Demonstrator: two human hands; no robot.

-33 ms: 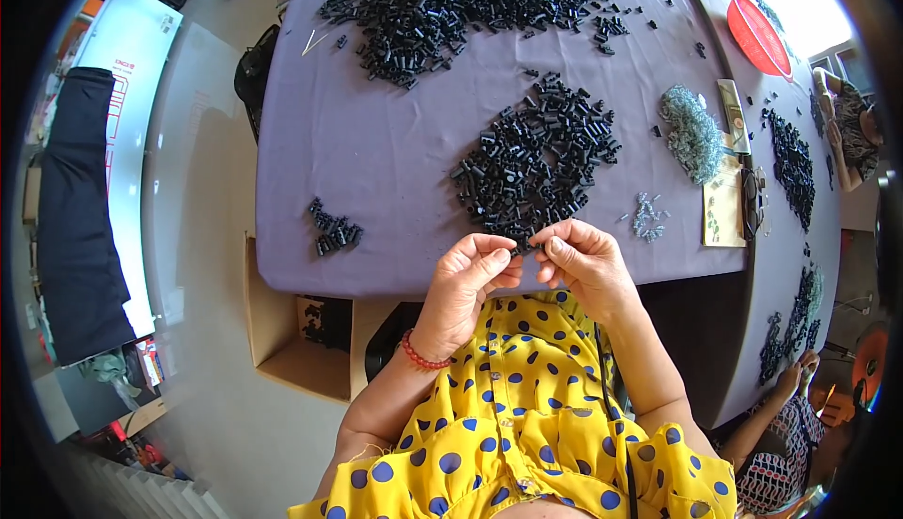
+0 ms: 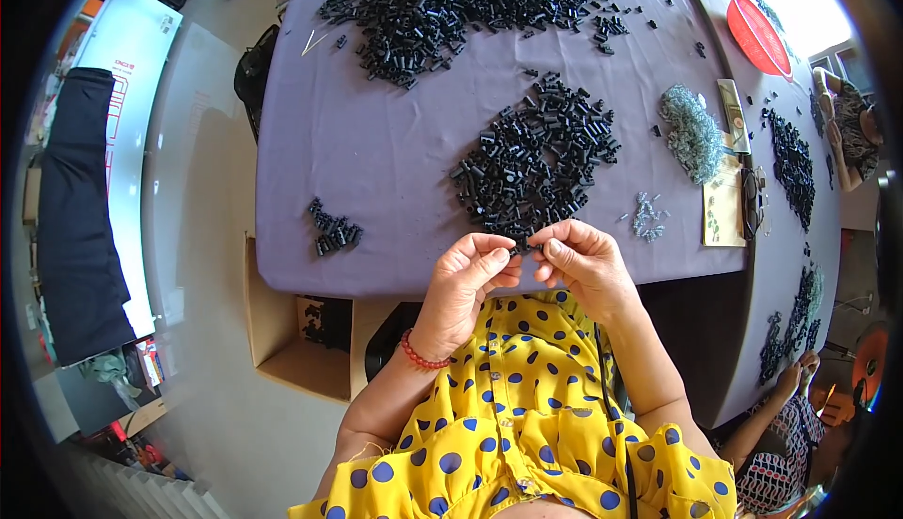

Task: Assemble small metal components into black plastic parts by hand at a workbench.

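Observation:
At the near edge of the table, my left hand and my right hand meet almost fingertip to fingertip. Thumb and forefinger of my left hand pinch a small black cylindrical piece, partly hidden by the fingers. My right hand pinches at its other side; what it grips is mostly covered. Just beyond the fingers lies a heap of short black cylindrical pieces. A little cluster of small silvery pieces lies to the right of my right hand. Further left sits a small group of black pieces.
A larger black heap covers the far side. On the right are a tangled grey-green mound, eyeglasses, a yellowish card and a red basket. An open cardboard box stands below left. Two people sit along the right side.

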